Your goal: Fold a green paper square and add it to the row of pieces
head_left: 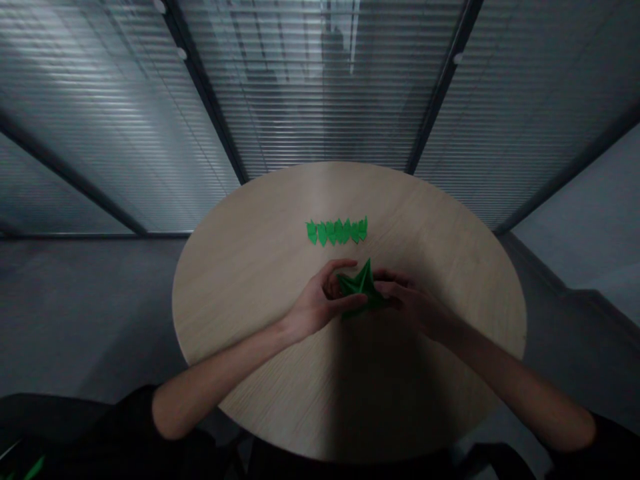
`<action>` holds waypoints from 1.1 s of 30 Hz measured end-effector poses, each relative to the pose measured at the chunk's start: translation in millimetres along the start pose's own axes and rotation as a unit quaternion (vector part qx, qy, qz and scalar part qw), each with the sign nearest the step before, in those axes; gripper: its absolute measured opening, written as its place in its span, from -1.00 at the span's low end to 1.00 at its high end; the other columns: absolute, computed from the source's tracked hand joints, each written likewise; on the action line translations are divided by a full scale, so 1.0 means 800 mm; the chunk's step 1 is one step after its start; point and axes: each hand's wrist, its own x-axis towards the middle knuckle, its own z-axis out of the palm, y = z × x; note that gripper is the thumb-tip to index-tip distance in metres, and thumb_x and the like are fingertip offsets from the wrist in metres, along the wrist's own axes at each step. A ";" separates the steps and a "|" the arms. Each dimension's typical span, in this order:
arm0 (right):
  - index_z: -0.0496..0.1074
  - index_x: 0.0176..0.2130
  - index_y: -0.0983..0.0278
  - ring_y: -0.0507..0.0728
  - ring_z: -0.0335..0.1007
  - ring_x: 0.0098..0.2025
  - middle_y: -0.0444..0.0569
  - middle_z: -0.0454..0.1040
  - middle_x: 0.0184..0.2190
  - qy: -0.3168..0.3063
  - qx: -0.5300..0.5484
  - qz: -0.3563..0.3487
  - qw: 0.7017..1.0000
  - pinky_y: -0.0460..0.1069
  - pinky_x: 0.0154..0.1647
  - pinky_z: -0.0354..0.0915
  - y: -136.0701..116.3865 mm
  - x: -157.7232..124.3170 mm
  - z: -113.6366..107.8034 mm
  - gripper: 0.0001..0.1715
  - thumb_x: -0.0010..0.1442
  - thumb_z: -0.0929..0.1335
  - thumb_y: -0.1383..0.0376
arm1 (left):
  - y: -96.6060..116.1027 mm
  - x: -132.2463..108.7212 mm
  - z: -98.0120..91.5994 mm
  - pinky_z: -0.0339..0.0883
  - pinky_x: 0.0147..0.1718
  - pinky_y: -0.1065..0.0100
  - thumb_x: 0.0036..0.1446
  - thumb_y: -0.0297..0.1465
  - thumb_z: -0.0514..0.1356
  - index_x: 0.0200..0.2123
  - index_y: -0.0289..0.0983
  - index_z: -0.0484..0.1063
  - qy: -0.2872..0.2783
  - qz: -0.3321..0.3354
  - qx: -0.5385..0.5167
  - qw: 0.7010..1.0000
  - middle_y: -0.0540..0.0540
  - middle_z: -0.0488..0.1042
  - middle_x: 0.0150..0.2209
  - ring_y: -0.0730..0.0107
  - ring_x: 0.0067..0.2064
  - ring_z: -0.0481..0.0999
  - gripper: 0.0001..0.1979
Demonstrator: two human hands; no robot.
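Observation:
My left hand (320,301) and my right hand (404,299) hold a pointed green origami piece (361,283) between them, just above the tabletop. Its spiky folds stick up and outward, and my fingers hide part of it. A row of several small green folded paper units (337,231) lies on the round light wood table (425,247) farther from me. The row sits apart from both hands, side by side and overlapping along its length.
The round table's far rim meets a backdrop of glass partitions with slatted blinds (320,100) and dark frames. A grey floor (85,313) lies around the table. Dark sleeves show at the bottom corners.

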 end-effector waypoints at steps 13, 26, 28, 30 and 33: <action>0.59 -0.17 0.16 0.07 0.47 -0.22 -0.12 0.55 -0.25 0.023 -0.044 -0.016 0.999 -0.06 -0.18 0.38 0.000 0.000 -0.003 -0.78 0.18 0.52 0.15 | -0.003 -0.001 0.002 0.41 -0.40 0.41 -0.04 -0.38 0.50 0.19 -0.27 0.22 0.056 0.010 0.043 0.997 -0.02 0.49 -0.22 0.44 -0.35 0.49 -0.22; 0.57 -0.22 0.18 0.08 0.50 -0.34 -0.09 0.57 -0.32 0.075 -0.012 0.013 0.997 -0.02 -0.26 0.46 0.002 0.002 -0.002 -0.76 0.24 0.44 0.07 | -0.005 -0.002 -0.002 0.36 -0.39 0.36 -0.03 -0.34 0.50 0.16 -0.29 0.28 0.113 0.038 0.150 0.981 0.01 0.45 -0.31 0.39 -0.35 0.45 -0.28; 0.57 -0.22 0.19 0.09 0.52 -0.32 -0.07 0.58 -0.31 0.068 -0.037 0.001 0.997 -0.01 -0.26 0.45 0.000 0.002 0.000 -0.75 0.24 0.42 0.08 | -0.006 -0.002 -0.003 0.33 -0.42 0.39 0.01 -0.35 0.47 0.17 -0.29 0.26 0.110 0.039 0.150 0.982 0.02 0.44 -0.33 0.43 -0.39 0.42 -0.30; 0.57 -0.20 0.20 0.10 0.53 -0.29 -0.06 0.58 -0.28 0.052 -0.081 -0.016 0.995 0.00 -0.24 0.44 -0.003 0.001 0.003 -0.76 0.24 0.42 0.11 | -0.008 -0.003 -0.004 0.30 -0.44 0.41 0.04 -0.36 0.44 0.19 -0.28 0.23 0.110 0.042 0.150 0.982 0.04 0.43 -0.34 0.45 -0.41 0.41 -0.31; 0.57 -0.14 0.20 0.10 0.52 -0.28 -0.07 0.58 -0.28 0.036 -0.153 -0.041 0.987 -0.02 -0.29 0.40 -0.003 0.001 0.006 -0.75 0.22 0.46 0.13 | -0.011 -0.004 -0.004 0.32 -0.42 0.42 0.06 -0.39 0.42 0.23 -0.27 0.19 0.109 0.059 0.167 0.978 0.01 0.44 -0.27 0.46 -0.37 0.43 -0.28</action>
